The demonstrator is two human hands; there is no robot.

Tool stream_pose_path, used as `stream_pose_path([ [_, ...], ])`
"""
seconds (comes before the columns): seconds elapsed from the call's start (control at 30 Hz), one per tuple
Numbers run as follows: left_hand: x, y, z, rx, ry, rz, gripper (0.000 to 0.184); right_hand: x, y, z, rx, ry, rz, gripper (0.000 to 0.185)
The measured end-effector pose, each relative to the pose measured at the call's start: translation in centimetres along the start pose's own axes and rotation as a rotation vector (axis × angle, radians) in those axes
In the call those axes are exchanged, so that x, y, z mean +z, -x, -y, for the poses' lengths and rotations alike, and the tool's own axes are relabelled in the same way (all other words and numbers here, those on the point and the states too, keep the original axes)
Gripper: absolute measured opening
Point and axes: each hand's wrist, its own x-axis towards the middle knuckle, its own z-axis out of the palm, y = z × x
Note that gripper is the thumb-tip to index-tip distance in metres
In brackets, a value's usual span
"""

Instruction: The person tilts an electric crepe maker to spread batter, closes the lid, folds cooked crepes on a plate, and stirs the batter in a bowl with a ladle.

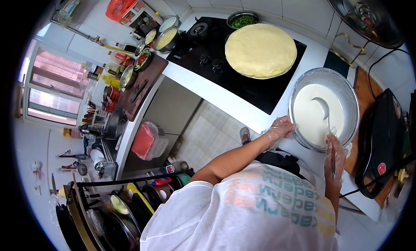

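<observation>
A large metal basin [355, 104] of white batter [308, 121] stands on the white counter in front of me. My right hand [335, 158], in a clear plastic glove, is closed around the handle of a ladle [328, 121], whose bowl lies in the batter. My left hand [281, 128], also gloved, is at the basin's near left rim with its fingers closed on the edge. A stack of round pale-yellow pancakes [260, 49] lies to the left on the black cooktop.
A black electric griddle [381, 142] sits on a wooden board at the right. Behind the pancakes is a bowl of chopped greens [242, 21]. Farther left are a bowl of yellow mixture [167, 39] and a knife [138, 91] on a cutting board [151, 73]. A pan rack stands lower left.
</observation>
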Motion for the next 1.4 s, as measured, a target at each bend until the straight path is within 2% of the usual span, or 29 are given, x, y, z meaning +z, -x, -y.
stream_pose_path([
  [0.13,-0.6,-0.1,0.3,-0.029,-0.011,0.061,0.014,-1.2,1.6,0.0,-0.062,0.105,0.061,0.020],
  [0.23,-0.5,-0.1,0.1,-0.053,-0.030,0.051,0.016,-2.1,3.1,-0.1,-0.019,0.055,0.022,0.018],
  [0.43,0.2,1.0,-1.5,-0.063,-0.178,-0.027,0.018,-5.1,3.6,0.1,-0.055,0.163,-0.054,0.019],
  [0.53,0.2,0.4,-0.3,0.005,-0.111,-0.034,0.017,-4.6,2.7,-1.8,-0.131,0.318,-0.137,0.020],
  [0.63,0.2,0.7,-0.9,-0.037,-0.145,-0.049,0.013,-4.3,1.4,-2.3,-0.079,0.128,-0.171,0.021],
  [0.73,0.2,0.5,-0.5,-0.027,-0.137,-0.052,0.014,-3.8,-0.3,-1.5,0.020,0.174,-0.157,0.022],
  [0.83,0.0,0.7,-0.9,-0.056,-0.255,-0.074,0.015,-2.4,-1.6,-3.0,-0.162,0.119,-0.226,0.023],
  [0.93,0.1,0.9,-0.8,-0.013,-0.100,-0.015,0.018,-1.1,-2.5,-2.9,-0.119,0.026,-0.185,0.024],
  [0.97,0.1,0.9,-1.0,-0.022,-0.117,-0.019,0.018,-0.9,-2.7,-2.5,-0.130,0.093,-0.165,0.023],
  [1.07,0.0,0.9,-1.0,-0.036,-0.134,-0.024,0.018,-0.3,-2.2,-1.3,-0.079,0.038,-0.133,0.023],
  [1.2,-0.3,0.1,-0.1,-0.034,-0.122,-0.016,0.017,-0.5,-1.0,-1.3,-0.172,0.033,-0.033,0.025],
  [1.23,-0.2,0.1,-0.1,-0.039,-0.136,-0.017,0.016,-0.5,-0.4,-0.9,-0.147,-0.045,-0.026,0.021],
  [1.33,-0.1,0.7,-0.9,-0.037,-0.140,-0.014,0.016,-0.9,1.0,-0.3,-0.109,0.102,-0.009,0.018],
  [1.4,-0.2,0.8,-0.9,-0.042,-0.134,-0.005,0.017,-1.8,1.9,0.0,-0.086,0.059,0.011,0.017],
])
